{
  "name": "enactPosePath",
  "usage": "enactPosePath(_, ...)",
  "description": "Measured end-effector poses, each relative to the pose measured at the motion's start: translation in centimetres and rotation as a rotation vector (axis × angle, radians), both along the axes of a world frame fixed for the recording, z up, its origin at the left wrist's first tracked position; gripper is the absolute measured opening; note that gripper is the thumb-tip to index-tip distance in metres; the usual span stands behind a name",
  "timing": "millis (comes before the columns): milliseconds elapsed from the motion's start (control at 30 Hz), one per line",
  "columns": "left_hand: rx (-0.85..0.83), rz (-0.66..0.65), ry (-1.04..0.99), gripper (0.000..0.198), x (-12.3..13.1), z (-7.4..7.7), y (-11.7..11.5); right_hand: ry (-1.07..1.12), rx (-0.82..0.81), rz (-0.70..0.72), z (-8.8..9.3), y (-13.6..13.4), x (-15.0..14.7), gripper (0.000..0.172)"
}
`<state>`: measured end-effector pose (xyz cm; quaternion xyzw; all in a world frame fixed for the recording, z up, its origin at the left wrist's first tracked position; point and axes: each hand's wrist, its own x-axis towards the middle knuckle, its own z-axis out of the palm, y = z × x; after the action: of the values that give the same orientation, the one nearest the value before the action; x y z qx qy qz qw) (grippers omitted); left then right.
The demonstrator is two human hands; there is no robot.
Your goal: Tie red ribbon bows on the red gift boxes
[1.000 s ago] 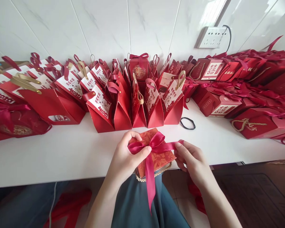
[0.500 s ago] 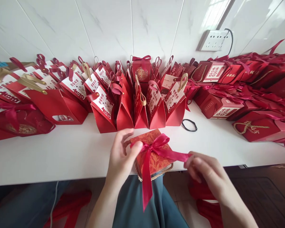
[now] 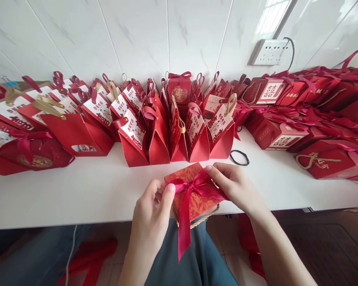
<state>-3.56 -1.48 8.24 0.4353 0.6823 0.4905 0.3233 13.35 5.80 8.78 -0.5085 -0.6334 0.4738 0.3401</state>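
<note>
A red gift box (image 3: 197, 207) with an orange leaf pattern rests at the table's front edge, a twisted gold cord along its near side. Across its top a crimson ribbon (image 3: 185, 222) is tied in a bow, one tail hanging down over the front. My left hand (image 3: 152, 206) pinches the left loop of the bow between thumb and bent fingers. On the other side, my right hand (image 3: 231, 180) is closed on the right loop, thumb on top; the right tail lies beneath that hand.
Several red gift boxes (image 3: 198, 141) with strap handles stand in rows behind. More ribboned boxes (image 3: 322, 159) are stacked at right, others (image 3: 80, 135) at left. A black elastic band (image 3: 239, 157) lies on the white table (image 3: 107, 194). A power strip (image 3: 268, 52) is on the tiled wall.
My right hand has left the stretched right tail and moved left and up onto the right loop. My left hand has shifted its fingers to the left loop.
</note>
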Motion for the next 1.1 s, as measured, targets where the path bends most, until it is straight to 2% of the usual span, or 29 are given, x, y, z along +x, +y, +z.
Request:
enactPosePath(100,0.045,-0.078,0.001,0.042,0.0,-0.1,-0.1,0.112,-0.079,0.056,-0.7,-0.3,0.0,0.054)
enactPosePath(233,0.080,-0.014,-0.050,0.042,0.0,-0.3,0.0,0.303,-0.140,0.071,-1.6,-1.1,0.2,0.053)
enactPosePath(400,0.134,-0.023,-0.086,0.037,0.4,-0.6,0.0,0.484,-0.149,-0.092,-2.9,-2.7,-0.3,0.051)
enactPosePath(533,0.142,-0.024,-0.192,0.037,0.6,-1.3,0.2,0.631,-0.187,-0.207,-3.7,-3.6,-1.0,0.051)
enactPosePath(667,0.133,-0.007,-0.313,0.037,0.7,-2.1,0.5,0.693,-0.197,-0.247,-3.8,-3.8,-1.5,0.053)
enactPosePath(933,0.258,0.009,-0.215,0.033,0.9,-3.1,0.4,0.754,-0.148,-0.321,-3.9,-3.7,-2.0,0.054)
enactPosePath(1100,0.252,0.037,-0.346,0.032,1.3,-3.6,0.5,0.813,-0.155,-0.357,-4.4,-4.0,-2.4,0.055)
